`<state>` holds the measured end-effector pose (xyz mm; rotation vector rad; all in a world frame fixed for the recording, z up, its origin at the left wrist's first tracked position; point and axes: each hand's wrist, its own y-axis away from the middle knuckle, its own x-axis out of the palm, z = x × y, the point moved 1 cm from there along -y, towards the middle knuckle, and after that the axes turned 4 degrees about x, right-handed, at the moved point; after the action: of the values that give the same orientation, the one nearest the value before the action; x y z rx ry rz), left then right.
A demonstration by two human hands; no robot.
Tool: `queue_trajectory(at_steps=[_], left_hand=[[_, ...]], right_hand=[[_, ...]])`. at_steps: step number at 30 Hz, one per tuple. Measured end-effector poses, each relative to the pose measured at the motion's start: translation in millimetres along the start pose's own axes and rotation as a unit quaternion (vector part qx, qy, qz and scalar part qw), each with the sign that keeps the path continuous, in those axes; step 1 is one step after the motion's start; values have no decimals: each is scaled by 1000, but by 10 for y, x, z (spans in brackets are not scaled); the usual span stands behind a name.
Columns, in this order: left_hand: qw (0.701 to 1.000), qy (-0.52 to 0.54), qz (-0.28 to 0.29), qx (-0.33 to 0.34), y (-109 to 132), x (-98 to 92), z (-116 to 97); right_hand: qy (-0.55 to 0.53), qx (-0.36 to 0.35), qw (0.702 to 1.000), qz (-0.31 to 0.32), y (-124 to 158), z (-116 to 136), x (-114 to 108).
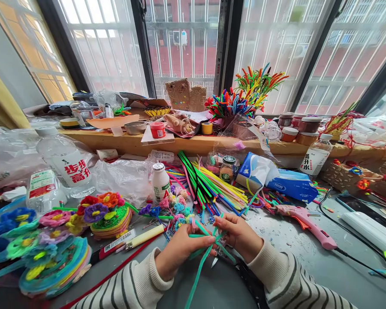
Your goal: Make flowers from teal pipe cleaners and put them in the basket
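Pinched between left hand (180,252) and right hand (239,236), both closed on it: long fuzzy teal pipe cleaner (200,267), trailing down past the near edge of the grey tabletop (273,225). Bare room only rightward, before the pink plastic glue gun (304,221).

The single camera sits on the person's head, facing forward and down across the table (292,262) toward the windows (99,43). The left hand (180,251) and right hand (241,236) lie close below.

L hand (179,254), R hand (240,237): tight pinch
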<state>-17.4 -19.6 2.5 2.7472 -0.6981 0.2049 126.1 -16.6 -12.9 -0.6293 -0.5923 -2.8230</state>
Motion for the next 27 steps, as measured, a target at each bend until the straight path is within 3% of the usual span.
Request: queue_trajectory(at_steps=[7,15,20,27], left_hand=[[1000,-6,-6,19,17,12,-24],[994,-91,18,53,1,8,-27],[999,-48,8,25,12,20,-22],[999,-43,-11,21,-4,8,-6]], right_hand=[[-14,-2,1000,-7,15,4,31],[175,-86,981,-6,15,15,24],[144,-99,984,-17,18,35,29],[51,-63,996,-35,28,11,33]])
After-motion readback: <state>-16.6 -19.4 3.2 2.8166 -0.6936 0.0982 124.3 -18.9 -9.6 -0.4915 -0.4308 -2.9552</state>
